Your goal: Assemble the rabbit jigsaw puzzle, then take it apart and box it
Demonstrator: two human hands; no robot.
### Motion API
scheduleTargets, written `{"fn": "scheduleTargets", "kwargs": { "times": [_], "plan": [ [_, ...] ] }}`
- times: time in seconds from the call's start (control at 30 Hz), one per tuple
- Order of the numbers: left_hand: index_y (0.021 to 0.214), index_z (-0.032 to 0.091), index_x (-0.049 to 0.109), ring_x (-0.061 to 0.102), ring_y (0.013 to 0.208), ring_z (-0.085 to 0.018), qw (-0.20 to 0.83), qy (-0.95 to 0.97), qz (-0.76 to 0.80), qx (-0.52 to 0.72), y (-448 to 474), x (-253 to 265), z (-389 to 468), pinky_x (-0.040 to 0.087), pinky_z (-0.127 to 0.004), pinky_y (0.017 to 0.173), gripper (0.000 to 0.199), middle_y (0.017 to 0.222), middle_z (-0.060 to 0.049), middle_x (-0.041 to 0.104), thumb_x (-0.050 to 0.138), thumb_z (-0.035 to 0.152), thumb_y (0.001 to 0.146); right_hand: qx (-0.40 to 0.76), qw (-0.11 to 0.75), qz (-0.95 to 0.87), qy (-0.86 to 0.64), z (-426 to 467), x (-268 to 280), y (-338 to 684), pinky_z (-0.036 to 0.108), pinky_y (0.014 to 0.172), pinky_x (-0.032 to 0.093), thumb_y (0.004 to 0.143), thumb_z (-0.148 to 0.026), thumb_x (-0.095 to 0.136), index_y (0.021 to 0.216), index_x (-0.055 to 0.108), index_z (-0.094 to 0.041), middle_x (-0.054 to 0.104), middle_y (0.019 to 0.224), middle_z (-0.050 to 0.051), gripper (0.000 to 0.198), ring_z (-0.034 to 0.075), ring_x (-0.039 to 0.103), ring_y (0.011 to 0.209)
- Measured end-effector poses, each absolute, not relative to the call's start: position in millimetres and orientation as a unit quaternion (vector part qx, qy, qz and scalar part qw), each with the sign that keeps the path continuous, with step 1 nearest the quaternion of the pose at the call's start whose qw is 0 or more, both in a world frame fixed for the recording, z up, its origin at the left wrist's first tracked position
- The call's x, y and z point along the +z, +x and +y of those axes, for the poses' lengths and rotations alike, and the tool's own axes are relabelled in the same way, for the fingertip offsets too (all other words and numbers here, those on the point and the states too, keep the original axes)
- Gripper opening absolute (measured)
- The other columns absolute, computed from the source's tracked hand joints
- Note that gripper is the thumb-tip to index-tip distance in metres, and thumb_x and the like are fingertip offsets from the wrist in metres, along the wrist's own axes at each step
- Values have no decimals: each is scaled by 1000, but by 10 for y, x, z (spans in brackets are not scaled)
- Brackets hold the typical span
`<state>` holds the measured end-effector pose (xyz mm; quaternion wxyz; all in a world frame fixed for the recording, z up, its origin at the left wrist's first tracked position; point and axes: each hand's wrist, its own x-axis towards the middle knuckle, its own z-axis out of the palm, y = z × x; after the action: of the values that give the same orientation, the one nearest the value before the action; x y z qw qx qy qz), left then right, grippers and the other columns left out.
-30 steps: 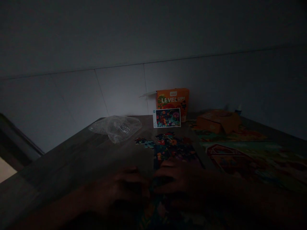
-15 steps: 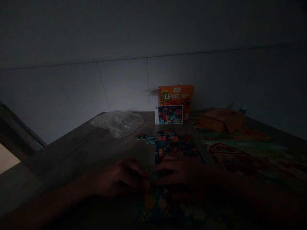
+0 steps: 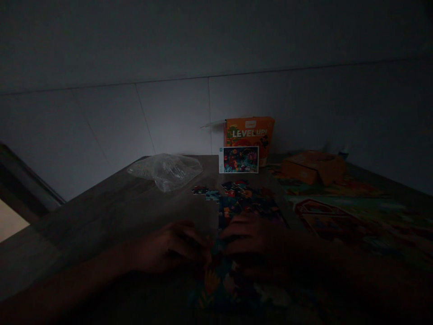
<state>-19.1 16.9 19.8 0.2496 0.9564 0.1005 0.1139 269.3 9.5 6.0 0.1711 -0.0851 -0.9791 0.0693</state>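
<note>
Where the left hand bends in: its fingers curl at the left edge of a dark, multicoloured cardboard jigsaw puzzle; too dim to tell whether they pinch a piece.
Right hand: laid over the puzzle, fingers bent towards the left hand, tips near but apart; whether it grips or only rests, I cannot tell.
Jigsaw: part-joined on a dark grey table, running from below the hands to beyond them; the hands hide its middle.
Fingertip work: probably best done with one hand steadying the joined pieces while the other lines up the edge and presses straight down, without sliding; more light would likely help in matching dark colours.
Loose cluster: a few blue and dark interlocking jigsaw pieces, just left of the puzzle's far part.
Picture card: a white-bordered rectangular card with a dark floral print, upright beyond the puzzle; its side print is too small to read.
Lettering: "LEVEL UP!" in white on an upright orange cardboard box behind the card; its small white label is illegible.
Far left: a crumpled clear plastic bag.
Right side: a second orange box, lying low, and a bright illustrated sheet; no writing readable on either.
</note>
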Motion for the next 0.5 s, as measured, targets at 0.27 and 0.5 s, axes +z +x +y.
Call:
{"fn": "scheduleTargets", "kwargs": {
  "times": [0.27,0.5],
  "plan": [
    [105,21,73,64,105,-21,265,944,132,145,-235,145,192,52,-34,90,19,110,-10,71,62,13,91,104,170,-974,-110,79,56,2711,43,97,43,89,-38,57,128,54,-15,60,123,14,45,25,54,111],
    [114,20,68,64,103,-20,283,943,136,111,-190,238,142,53,-32,90,25,111,-10,68,56,12,94,97,150,-978,-110,44,151,2697,41,93,43,91,-35,57,127,58,-24,56,125,10,38,24,53,109]
  ]
}}
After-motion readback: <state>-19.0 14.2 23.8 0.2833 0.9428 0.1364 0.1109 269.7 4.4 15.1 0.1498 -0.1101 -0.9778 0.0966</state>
